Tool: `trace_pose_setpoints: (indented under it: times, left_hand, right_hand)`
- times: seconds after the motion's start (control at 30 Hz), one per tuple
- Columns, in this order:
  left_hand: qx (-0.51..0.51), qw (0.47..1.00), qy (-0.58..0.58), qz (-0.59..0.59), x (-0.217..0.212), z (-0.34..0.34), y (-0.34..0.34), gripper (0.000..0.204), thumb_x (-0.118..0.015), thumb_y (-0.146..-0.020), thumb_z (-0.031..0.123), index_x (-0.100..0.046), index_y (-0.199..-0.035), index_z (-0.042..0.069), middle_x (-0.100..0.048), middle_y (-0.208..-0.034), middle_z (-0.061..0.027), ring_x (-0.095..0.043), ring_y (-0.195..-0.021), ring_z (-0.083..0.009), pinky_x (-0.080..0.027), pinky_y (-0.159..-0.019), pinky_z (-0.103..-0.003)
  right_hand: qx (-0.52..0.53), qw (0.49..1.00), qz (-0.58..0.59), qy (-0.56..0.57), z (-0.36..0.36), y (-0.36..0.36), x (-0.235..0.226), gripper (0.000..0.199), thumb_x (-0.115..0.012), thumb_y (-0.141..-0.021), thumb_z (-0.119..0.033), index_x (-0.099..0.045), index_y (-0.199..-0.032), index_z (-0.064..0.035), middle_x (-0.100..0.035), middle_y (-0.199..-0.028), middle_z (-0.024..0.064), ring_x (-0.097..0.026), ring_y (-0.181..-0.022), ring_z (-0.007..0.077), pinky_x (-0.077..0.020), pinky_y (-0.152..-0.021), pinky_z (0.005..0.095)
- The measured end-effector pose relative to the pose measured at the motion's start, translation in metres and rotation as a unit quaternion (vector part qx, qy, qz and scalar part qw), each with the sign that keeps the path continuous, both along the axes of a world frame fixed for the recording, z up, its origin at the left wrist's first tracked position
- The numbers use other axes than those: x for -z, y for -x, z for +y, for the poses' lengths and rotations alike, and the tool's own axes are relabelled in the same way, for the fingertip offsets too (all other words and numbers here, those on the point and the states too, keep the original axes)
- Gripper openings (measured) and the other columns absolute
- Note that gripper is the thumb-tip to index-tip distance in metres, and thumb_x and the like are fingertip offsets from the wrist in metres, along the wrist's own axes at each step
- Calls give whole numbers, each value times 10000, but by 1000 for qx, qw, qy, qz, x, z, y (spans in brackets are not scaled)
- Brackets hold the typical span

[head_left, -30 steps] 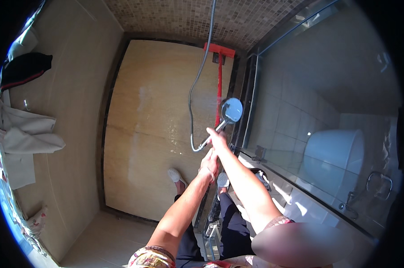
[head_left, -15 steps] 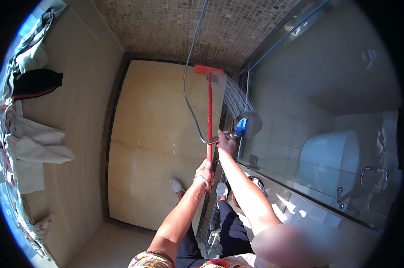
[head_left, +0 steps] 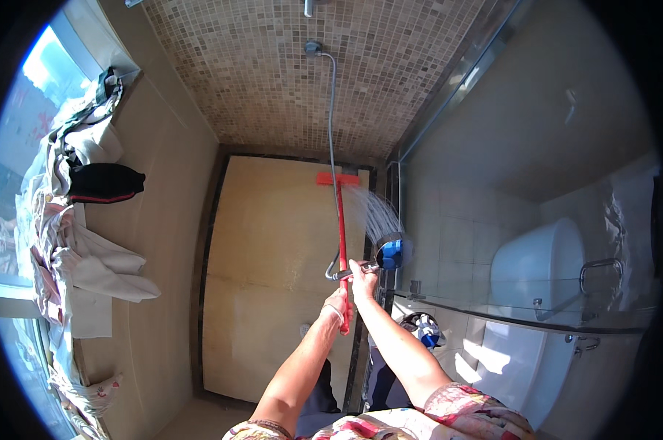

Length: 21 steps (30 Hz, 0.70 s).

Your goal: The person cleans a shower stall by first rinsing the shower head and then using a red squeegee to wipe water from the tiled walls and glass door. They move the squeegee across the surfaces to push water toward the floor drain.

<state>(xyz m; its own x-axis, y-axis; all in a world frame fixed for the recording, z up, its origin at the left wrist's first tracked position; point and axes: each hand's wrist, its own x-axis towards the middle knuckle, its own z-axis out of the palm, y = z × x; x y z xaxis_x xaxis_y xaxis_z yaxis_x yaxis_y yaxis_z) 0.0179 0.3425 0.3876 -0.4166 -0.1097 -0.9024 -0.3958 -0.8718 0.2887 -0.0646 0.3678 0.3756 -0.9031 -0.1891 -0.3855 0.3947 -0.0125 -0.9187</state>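
Observation:
My left hand (head_left: pixel 336 304) is wrapped round the lower part of a red long-handled floor scrubber (head_left: pixel 341 227). Its wide red head (head_left: pixel 337 179) rests on the tan floor near the far wall; bristles or blade cannot be made out. Just above, my right hand (head_left: pixel 363 282) grips a hand shower (head_left: pixel 379 257) with a blue face, its fingers right beside the red pole. Water streams (head_left: pixel 379 213) from it curve toward the scrubber head. A grey hose (head_left: pixel 331 132) runs from the hand shower across the pole to a wall outlet (head_left: pixel 313 48).
Clothes (head_left: pixel 97 257) hang along the window at left. A glass partition (head_left: pixel 492 290) stands close on my right, with a white tub (head_left: pixel 536 257) beyond. A dark strip (head_left: pixel 352 359) edges the tan floor (head_left: pixel 265 235). A round container (head_left: pixel 423 330) with blue and white contents sits by my right forearm.
My view has tilted up, showing more wall and the hose outlet. The scrubber head now lies slightly farther from the far wall. Both hands keep their holds, and water still flows.

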Motion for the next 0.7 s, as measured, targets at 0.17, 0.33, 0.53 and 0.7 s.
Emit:
trace_pose_setpoints:
  times: [0.17,0.33,0.53,0.7]
  left_hand:
    - [-34,999,24,-23,25,-41,31,245,-397,-884,350,-469,-1078,218,-440,-579,-48,-393,-404,-143,-364,-344,-299]
    - [-57,997,18,-41,2,-19,-42,277,-388,-888,380,-458,-1135,276,-401,-506,-7,-349,-346,-115,-341,-325,-282]
    - [-94,993,71,-26,14,-40,-74,286,-414,-883,326,-511,-1109,179,-455,-540,-12,-401,-370,-127,-359,-339,-267]
    - [-69,991,109,-44,53,-110,-51,270,-407,-868,328,-518,-784,97,-430,-478,-14,-366,-327,-111,-316,-305,-269]
  right_hand:
    - [-19,1000,17,-1,-31,20,-10,155,-659,-728,-132,-526,-711,-54,-519,-599,-3,-463,-444,59,-381,-398,197]
    - [-66,998,2,-23,-39,-21,10,148,-665,-726,-135,-534,-712,-68,-519,-603,-14,-469,-480,65,-376,-431,211]
    - [-90,993,-51,-49,-61,-84,37,157,-678,-720,-147,-551,-713,-57,-541,-608,-2,-506,-487,90,-407,-450,236]
    - [-122,983,-134,-1,-128,-64,54,214,-655,-738,-196,-500,-701,-54,-504,-523,26,-487,-391,129,-386,-367,258]
